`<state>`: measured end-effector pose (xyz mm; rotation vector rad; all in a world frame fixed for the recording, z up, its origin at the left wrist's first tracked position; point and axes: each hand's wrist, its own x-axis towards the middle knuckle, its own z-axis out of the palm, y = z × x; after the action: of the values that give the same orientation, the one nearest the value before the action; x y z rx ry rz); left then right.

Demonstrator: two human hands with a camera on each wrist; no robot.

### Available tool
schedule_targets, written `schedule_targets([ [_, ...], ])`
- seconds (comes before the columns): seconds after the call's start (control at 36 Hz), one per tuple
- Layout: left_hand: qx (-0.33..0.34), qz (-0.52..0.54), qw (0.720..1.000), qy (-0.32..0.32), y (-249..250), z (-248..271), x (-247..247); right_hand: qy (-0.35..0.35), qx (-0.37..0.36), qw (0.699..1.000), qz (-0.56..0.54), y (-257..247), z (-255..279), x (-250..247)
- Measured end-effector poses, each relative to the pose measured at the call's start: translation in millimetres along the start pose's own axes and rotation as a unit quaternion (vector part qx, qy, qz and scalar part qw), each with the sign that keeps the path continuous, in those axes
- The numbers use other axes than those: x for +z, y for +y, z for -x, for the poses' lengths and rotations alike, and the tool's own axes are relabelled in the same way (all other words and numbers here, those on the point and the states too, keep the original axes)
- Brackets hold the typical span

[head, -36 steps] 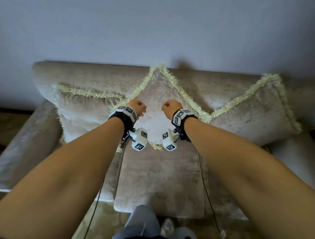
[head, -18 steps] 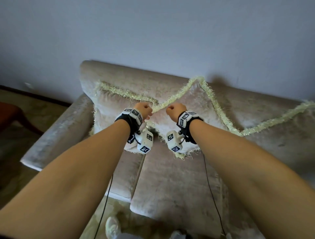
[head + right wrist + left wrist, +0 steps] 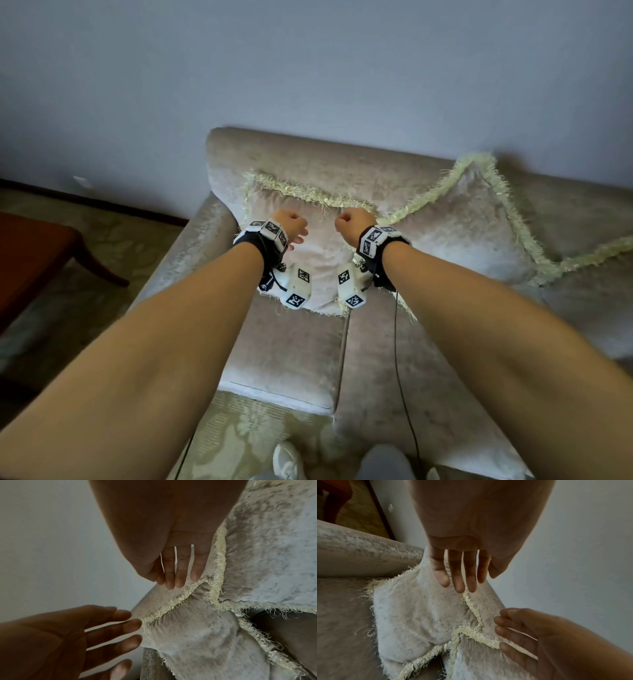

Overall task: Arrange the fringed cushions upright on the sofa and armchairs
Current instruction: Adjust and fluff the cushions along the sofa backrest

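Note:
A beige fringed cushion (image 3: 318, 274) leans against the back of the sofa (image 3: 284, 346) at its left end. Beside it a second fringed cushion (image 3: 459, 226) stands on one corner like a diamond, and part of a third (image 3: 596, 281) shows at the right edge. My left hand (image 3: 293, 228) and right hand (image 3: 352, 222) hover side by side at the left cushion's top edge. In the left wrist view my left hand's fingers (image 3: 462, 577) are straight, with tips at the cushion's (image 3: 412, 622) fringe. My right hand's fingers (image 3: 176, 574) are straight too, by the fringe. Neither hand holds anything.
The sofa's left armrest (image 3: 191, 260) runs toward me, and a plain wall (image 3: 308, 68) stands right behind the backrest. A dark wooden table (image 3: 30, 250) stands on the patterned carpet (image 3: 239, 435) to the left. My shoe (image 3: 287, 459) is at the sofa's front edge.
My view has swung left along the sofa. Both hands have moved from the diamond-set cushion to the left cushion's top edge.

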<state>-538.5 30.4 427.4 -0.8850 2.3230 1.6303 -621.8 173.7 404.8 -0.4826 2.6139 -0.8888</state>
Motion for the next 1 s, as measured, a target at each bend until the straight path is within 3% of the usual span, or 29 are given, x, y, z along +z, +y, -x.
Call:
schedule_targets([
  [0.39, -0.019, 0.060, 0.997, 0.048, -36.0, -44.3, -98.2, -0.052, -0.048, 0.997, 0.042, -76.3, -60.9, 58.6],
  [0.56, -0.056, 0.082, 0.993, 0.060, -50.2, -82.5, -127.8, -0.074, -0.047, 0.995, 0.049, -93.5, -105.5, 83.6],
  [0.92, -0.100, 0.066, 0.990, 0.079, -37.8, -173.3, -160.9, -0.117, -0.015, 0.991, 0.057, -111.0, -221.2, 105.6],
  [1.0, -0.119, 0.062, 0.989, 0.057, -36.2, -190.7, -166.7, -0.124, -0.007, 0.990, 0.063, -107.8, -240.2, 111.7],
])
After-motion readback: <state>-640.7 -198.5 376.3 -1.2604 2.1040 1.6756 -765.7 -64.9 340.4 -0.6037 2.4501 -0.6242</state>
